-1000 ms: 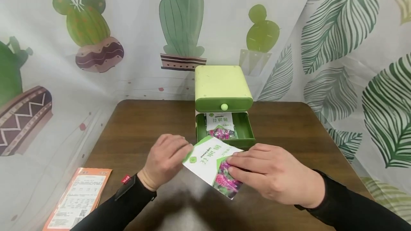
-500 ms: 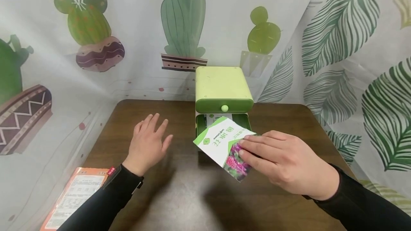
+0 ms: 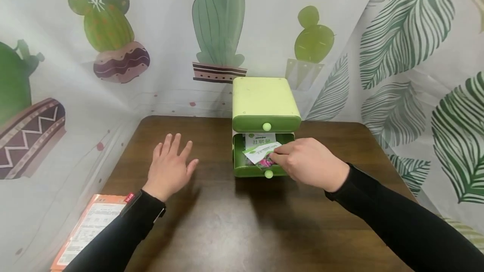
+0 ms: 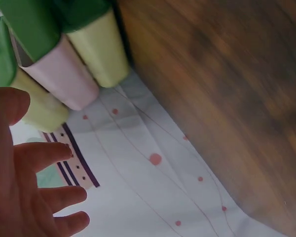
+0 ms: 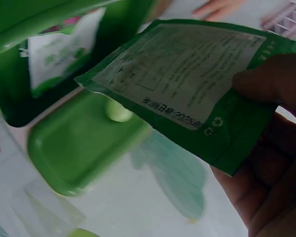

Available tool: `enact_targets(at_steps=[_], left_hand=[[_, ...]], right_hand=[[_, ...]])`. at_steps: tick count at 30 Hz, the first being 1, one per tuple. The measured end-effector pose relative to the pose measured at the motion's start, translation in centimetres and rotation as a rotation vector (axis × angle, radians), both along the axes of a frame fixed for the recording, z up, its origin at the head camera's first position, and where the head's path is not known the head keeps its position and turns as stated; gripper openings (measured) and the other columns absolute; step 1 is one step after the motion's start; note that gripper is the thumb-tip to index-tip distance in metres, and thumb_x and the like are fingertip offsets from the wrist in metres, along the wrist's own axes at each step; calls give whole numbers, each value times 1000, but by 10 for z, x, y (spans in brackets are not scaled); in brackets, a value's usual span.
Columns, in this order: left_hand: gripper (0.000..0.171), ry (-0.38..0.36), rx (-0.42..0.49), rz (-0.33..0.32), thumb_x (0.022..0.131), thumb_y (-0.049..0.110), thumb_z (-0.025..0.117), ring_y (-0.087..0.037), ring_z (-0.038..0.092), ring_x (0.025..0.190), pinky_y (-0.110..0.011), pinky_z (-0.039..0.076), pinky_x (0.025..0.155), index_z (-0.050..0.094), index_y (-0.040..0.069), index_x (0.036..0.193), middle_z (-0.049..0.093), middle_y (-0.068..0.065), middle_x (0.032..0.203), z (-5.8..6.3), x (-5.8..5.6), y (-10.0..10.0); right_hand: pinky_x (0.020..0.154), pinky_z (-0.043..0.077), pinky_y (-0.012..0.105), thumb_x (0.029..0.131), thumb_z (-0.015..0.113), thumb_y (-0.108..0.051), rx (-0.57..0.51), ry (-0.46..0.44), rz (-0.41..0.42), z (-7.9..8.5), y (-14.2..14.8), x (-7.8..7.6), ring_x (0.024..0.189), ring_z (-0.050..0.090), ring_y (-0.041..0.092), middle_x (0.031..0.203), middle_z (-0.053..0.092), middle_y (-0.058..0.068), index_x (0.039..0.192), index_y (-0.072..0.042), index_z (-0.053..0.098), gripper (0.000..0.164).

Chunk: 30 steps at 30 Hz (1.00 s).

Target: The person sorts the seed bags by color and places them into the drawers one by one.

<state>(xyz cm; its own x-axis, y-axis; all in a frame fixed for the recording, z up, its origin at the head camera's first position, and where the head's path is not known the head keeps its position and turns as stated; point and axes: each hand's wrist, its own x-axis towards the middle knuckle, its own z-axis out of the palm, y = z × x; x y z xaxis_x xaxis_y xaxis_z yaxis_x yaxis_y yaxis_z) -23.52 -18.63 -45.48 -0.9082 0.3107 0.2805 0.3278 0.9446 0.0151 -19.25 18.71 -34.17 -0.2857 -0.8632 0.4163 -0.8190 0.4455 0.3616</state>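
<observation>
"What's legible on the held packet (image 5: 187,74)?"

"A recycling sign (image 5: 217,121) on its green border (image 5: 237,140), another small mark beside it. The dark line and fine print on the pale panel (image 5: 182,74) are too blurred to read."

"And the packet in the drawer (image 3: 245,172)?"

"Printed characters, too small."

"Elsewhere?"

"Lines of print on the orange sheet's white label (image 3: 90,223), pale marks on the red sleeve tag (image 3: 129,197); neither legible."

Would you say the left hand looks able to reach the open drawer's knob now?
Probably yes: the left hand holds nothing, only tabletop shows between it and the knob, and the right hand doesn't cover the knob.
</observation>
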Motion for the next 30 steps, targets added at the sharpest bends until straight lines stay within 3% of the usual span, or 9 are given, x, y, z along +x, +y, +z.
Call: enact_targets(at_steps=[2,6,13,18,22,30], left_hand=[[63,-11,-13,14,103,46,47,-45,9,147,-63,8,113,43,6,151,23,-28,158,-2,-4,-4],[65,-58,-24,47,103,46,47,-45,3,147,-65,3,113,39,7,154,18,-28,159,-6,-8,-13],[68,-116,-34,72,103,48,46,-46,-2,147,-65,-1,112,34,6,155,13,-28,161,-7,-8,-17],[68,-117,-37,76,103,48,46,-46,-1,147,-65,0,112,35,6,155,12,-27,161,-8,-6,-16],[68,-126,-36,73,103,48,46,-45,-3,147,-64,-1,113,34,6,155,11,-27,161,-9,-4,-15],[67,-128,-39,71,103,48,46,-45,-4,147,-64,0,113,34,6,155,11,-27,161,-9,-4,-14]], right_hand=[[44,27,26,82,65,6,16,-3,-37,-7,-1,-10,54,36,10,63,42,-5,74,-11,59,19],[46,21,27,87,69,0,44,0,-111,-27,-5,-30,55,41,10,63,43,-3,73,-13,60,21],[47,21,27,93,71,-9,141,-29,-244,-55,-16,-54,57,47,10,63,49,-2,74,-15,64,21],[48,33,27,94,69,-7,194,-178,-307,-61,-24,-62,64,53,11,70,57,0,78,-14,65,18],[51,33,27,96,66,-7,206,-300,-327,-62,-27,-66,62,48,10,70,54,-2,80,-15,64,18],[53,36,28,95,68,-10,209,-388,-318,-62,-29,-74,61,45,11,67,49,-4,83,-15,66,13]])
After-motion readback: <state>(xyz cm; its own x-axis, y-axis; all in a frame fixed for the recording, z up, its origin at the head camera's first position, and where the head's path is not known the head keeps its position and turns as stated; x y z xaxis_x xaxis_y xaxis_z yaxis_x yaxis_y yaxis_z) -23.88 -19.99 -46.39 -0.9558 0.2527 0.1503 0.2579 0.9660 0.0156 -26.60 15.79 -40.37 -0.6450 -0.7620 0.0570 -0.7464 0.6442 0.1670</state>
